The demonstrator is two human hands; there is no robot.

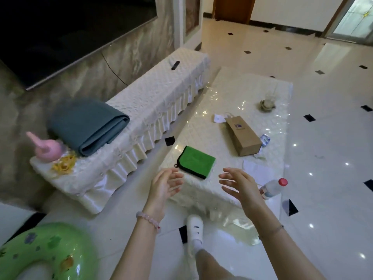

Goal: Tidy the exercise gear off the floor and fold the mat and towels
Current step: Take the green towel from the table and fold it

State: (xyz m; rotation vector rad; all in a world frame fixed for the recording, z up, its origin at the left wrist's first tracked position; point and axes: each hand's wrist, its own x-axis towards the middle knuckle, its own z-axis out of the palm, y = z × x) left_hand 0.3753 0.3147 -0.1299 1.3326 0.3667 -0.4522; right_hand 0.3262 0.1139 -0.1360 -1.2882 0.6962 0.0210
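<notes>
1. Glossy white floor tiles [323, 178] with black diamond insets ran around a low table [232, 93] draped in white cloth under clear plastic.
2. A green towel [196, 161], folded flat and edged in black, lay on the table's near corner, at twelve o'clock from the hands.
3. The left hand [164, 184] hovered with its fingers apart and loosely bent, gripping nothing. The right hand [241, 185], at its three o'clock, was spread the same way, and neither touched the towel.
4. At ten o'clock a folded teal mat [88, 128] lay on a cloth-covered bench [161, 102].
5. At the mat's eight o'clock stood a blurred pink object [47, 149], perhaps a small kettlebell, beside a tangled yellow cord [64, 164].
6. A paper bag [243, 135] lay on its side at one o'clock from the towel.
7. A green inflatable ring [46, 251] sat at seven o'clock.
</notes>
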